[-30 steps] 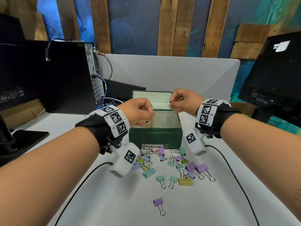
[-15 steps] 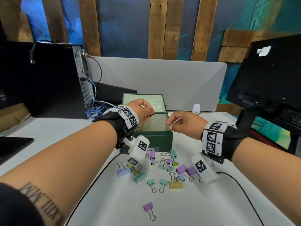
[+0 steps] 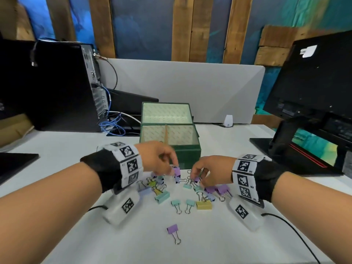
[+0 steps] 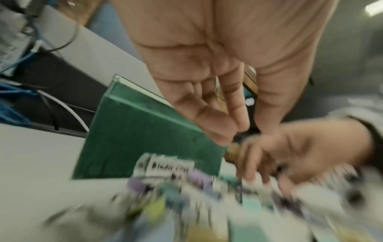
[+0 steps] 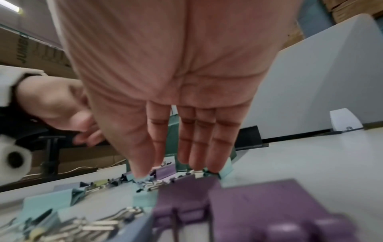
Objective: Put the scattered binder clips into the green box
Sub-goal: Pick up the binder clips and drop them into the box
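Head view: I have brought both hands down from the green box [image 3: 169,147] to the binder clips [image 3: 190,195]. Left hand [image 3: 158,159], fingertips together, and right hand [image 3: 207,172], fingers straight, begin another pickup; many clips remain.

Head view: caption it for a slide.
Both hands reach into scattered binder clips before the open green box.

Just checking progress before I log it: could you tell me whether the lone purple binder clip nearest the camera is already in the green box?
No, the lone purple binder clip lies on the white table, well short of the green box.
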Available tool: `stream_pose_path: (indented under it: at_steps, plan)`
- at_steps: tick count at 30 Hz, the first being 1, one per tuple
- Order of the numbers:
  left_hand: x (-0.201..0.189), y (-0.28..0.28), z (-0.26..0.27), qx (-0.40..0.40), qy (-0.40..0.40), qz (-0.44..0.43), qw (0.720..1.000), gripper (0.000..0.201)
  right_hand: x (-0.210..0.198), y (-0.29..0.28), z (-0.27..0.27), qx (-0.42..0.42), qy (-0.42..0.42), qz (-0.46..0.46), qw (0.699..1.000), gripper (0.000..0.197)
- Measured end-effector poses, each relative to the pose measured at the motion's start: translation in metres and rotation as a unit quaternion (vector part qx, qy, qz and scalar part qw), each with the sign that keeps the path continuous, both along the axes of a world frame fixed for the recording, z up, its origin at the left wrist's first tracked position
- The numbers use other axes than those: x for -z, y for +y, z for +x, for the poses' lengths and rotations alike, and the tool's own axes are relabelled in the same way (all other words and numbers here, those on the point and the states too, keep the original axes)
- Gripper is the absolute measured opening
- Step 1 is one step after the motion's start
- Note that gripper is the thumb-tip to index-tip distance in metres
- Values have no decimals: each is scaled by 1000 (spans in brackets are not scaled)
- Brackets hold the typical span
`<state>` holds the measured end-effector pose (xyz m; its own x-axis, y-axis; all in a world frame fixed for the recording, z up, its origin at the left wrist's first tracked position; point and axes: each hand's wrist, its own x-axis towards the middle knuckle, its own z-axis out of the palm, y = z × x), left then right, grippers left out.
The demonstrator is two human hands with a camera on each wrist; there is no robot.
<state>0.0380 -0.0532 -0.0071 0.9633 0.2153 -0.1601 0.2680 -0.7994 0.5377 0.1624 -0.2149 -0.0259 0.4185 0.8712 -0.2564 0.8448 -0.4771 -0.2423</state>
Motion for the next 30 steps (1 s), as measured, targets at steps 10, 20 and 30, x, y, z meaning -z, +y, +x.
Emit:
stream_pose_path:
  at_steps: [10,20,30]
  plan:
    - [23,-43,-6,193,84,161,964,41,10,16,-3,-15,-52,-67,996,44]
    - [27,-52,-5,251,98,212,939,46,10,16,-9,-38,-52,-48,997,45]
    - [27,-50,-5,218,118,229,942,40,17,18,-3,-18,-28,-48,998,27]
